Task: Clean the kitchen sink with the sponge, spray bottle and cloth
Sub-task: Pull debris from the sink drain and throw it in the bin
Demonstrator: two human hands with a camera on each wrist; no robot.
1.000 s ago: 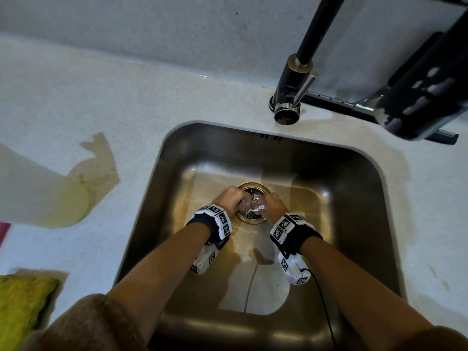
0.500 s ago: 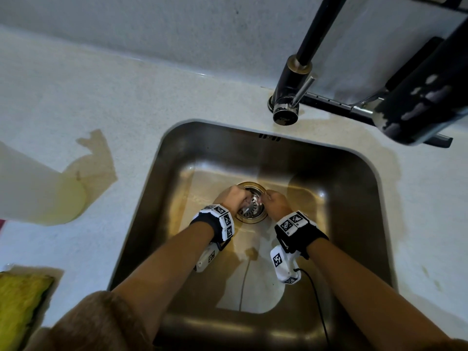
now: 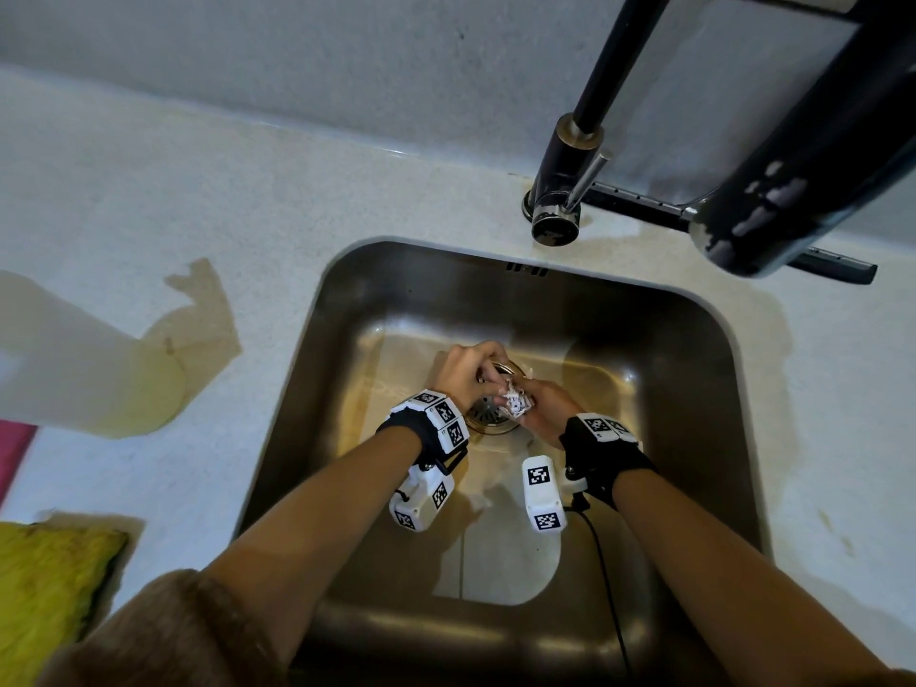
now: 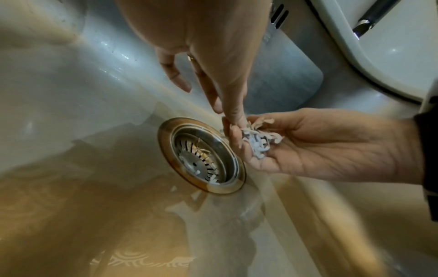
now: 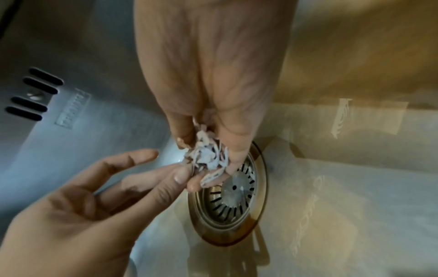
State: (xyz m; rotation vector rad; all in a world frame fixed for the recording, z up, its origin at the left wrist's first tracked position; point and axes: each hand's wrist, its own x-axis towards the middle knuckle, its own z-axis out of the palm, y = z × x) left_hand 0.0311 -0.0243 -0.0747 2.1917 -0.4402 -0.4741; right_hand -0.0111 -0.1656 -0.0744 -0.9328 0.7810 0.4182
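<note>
Both my hands are down in the steel sink [image 3: 347, 300], over the drain strainer [image 3: 488, 416]. My right hand [image 3: 543, 409] is cupped palm up and holds a small heap of white scraps [image 4: 257, 140]. My left hand [image 3: 471, 374] points its fingers down, and thumb and forefinger pinch scraps [image 5: 206, 155] at the edge of that heap. A few pale bits still lie in the strainer [image 4: 203, 157]. A yellow sponge [image 3: 44, 597] lies on the counter at the lower left. I see no cloth that I can name.
A black faucet [image 3: 570, 190] stands behind the sink, and its spout head [image 3: 793, 190] hangs over the right rear corner. A blurred white cylinder [image 3: 74, 379] and a pink thing [image 3: 15, 448] are on the left counter. A cable [image 3: 607, 577] trails from my right wrist.
My right hand has turned palm up beside the strainer with the scraps showing. My left fingers have come off the strainer to the heap.
</note>
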